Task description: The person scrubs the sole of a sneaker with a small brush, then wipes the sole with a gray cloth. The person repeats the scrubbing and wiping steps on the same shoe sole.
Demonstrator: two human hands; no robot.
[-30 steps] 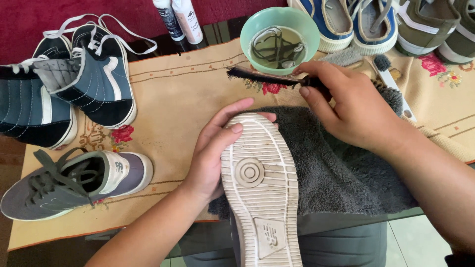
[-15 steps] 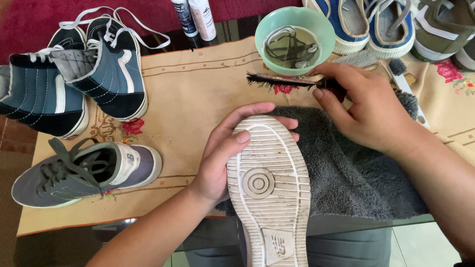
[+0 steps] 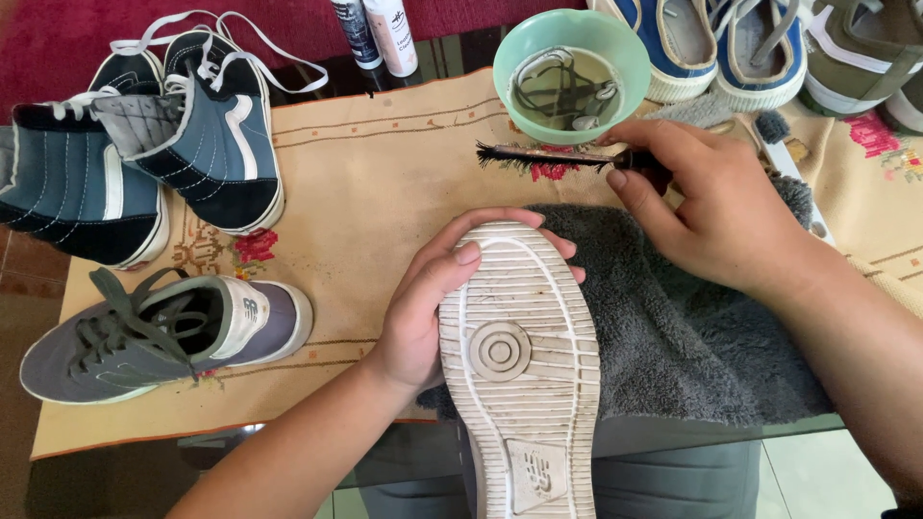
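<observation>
- Upturned shoe (image 3: 519, 365): lay sole-up at centre frame, toe toward 12 o'clock, heel cut off by the 6 o'clock edge; white ribbed sole looked grimy; upper was hidden beneath.
- Left hand (image 3: 433, 308): was cupped around the shoe's toe from 9 o'clock, thumb on the sole edge, fingertips curled over the toe; palm side was out of sight.
- Right hand (image 3: 711, 207): was at 2 o'clock of the shoe, fingers pinched on the dark handle of a brush (image 3: 548, 156); the handle was mostly covered by the fingers.
- Brush: bristle end pointed to 9 o'clock, just below the bowl; whether it touched the cloth could not be told.
- Green bowl (image 3: 538, 38): stood at 12 o'clock, holding murky water with laces soaking.
- Grey towel (image 3: 673, 327): lay under the shoe, partly hidden by the right forearm.
- Grey sneaker (image 3: 154, 332): lay at 9 o'clock.
- Blue high-tops (image 3: 144, 154): stood at 10 o'clock, one cut off by the frame.
- Two bottles (image 3: 377, 31): stood at 11 o'clock, tops cropped.
- Further shoes (image 3: 760, 43): sat at 1 o'clock, cropped.
</observation>
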